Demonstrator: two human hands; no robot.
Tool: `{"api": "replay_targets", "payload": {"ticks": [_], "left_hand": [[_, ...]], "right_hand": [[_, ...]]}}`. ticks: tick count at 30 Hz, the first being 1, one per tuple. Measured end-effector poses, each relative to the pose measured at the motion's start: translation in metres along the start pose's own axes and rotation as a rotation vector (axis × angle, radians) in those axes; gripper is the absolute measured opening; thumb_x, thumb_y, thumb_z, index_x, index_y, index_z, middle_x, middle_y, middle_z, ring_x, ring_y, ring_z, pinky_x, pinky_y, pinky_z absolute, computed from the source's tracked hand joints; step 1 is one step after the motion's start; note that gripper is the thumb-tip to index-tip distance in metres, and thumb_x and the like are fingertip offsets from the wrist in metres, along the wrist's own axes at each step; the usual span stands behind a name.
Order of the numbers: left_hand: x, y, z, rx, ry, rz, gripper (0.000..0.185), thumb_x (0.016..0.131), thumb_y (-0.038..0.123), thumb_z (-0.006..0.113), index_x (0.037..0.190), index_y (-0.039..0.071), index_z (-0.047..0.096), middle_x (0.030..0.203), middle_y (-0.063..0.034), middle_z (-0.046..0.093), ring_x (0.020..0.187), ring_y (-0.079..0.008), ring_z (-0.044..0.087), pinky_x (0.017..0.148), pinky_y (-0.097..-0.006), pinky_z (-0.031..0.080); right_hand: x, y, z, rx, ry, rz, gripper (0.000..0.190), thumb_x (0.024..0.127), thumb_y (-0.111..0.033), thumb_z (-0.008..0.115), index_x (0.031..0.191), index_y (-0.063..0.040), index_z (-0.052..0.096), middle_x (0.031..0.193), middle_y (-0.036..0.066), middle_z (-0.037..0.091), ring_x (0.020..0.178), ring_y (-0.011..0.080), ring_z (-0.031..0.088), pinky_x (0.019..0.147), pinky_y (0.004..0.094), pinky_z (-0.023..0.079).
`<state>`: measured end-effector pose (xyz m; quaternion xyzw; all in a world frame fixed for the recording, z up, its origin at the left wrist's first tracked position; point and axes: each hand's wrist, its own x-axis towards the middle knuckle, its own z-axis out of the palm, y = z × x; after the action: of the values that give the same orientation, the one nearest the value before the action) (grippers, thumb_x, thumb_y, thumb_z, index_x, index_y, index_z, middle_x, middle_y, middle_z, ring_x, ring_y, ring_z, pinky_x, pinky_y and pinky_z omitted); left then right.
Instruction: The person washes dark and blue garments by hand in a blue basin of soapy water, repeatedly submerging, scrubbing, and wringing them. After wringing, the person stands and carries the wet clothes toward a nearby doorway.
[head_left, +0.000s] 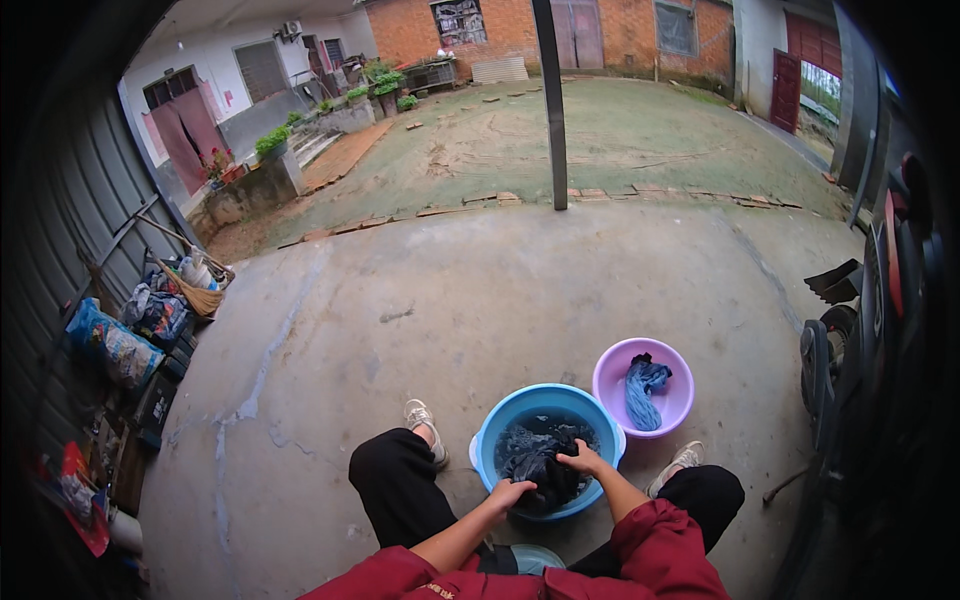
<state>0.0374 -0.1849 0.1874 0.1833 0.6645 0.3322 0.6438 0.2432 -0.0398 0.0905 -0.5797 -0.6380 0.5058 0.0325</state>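
Note:
Between my feet stands a blue plastic basin (491, 439) with white handles, holding dark, sudsy water (519, 441). A wet black garment (551, 474) is bunched in it, partly under the water. My left hand (511, 494) grips the near left edge of the cloth, thumb on top. On the right side of the same cloth, my right hand (582, 460) has hold of a fold, its fingers partly hidden by the fabric. Just beyond, at the right, a pink plastic basin (681, 379) contains a twisted blue garment (643, 391).
A dark metal post (553, 112) rises from the concrete floor's far edge. Along the left wall are a straw broom (193, 292), filled bags (120, 345) and a black box (155, 401). At the right stands a dark vehicle-like object (817, 360). A stick (784, 487) lies nearby.

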Motion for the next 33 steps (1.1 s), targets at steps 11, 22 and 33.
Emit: {"api": "replay_targets", "payload": {"ticks": [11, 22, 33], "left_hand": [[-0.039, 0.059, 0.001, -0.34, -0.177, -0.049, 0.042, 0.082, 0.033, 0.073, 0.115, 0.007, 0.067, 0.108, -0.0081, 0.07, 0.096, -0.02, 0.067, 0.088, -0.0328, 0.052], [-0.09, 0.155, 0.025, -0.07, -0.393, 0.295, 0.057, 0.086, 0.043, 0.068, 0.124, 0.003, 0.055, 0.12, -0.0111, 0.059, 0.108, -0.0178, 0.058, 0.086, -0.0309, 0.048], [-0.087, 0.197, -0.026, -0.165, 0.099, 0.729, 0.028, 0.092, 0.029, 0.065, 0.097, 0.002, 0.067, 0.089, -0.006, 0.067, 0.087, -0.0127, 0.064, 0.078, -0.03, 0.055]], "right_hand": [[-0.052, -0.112, -0.039, -0.073, -0.043, -0.29, 0.081, 0.085, -0.054, 0.067, 0.145, -0.005, 0.042, 0.14, 0.026, 0.049, 0.132, 0.0339, 0.047, 0.107, 0.0411, 0.039], [-0.142, -0.174, -0.057, -0.131, 0.27, -0.923, 0.104, 0.062, -0.038, 0.088, 0.147, -0.014, 0.033, 0.148, 0.025, 0.034, 0.135, 0.0435, 0.037, 0.109, 0.0485, 0.037], [-0.155, -0.206, -0.101, 0.127, 0.462, -0.833, 0.057, 0.068, -0.015, 0.082, 0.118, -0.014, 0.056, 0.108, 0.013, 0.062, 0.102, 0.0356, 0.061, 0.086, 0.0419, 0.051]]}}
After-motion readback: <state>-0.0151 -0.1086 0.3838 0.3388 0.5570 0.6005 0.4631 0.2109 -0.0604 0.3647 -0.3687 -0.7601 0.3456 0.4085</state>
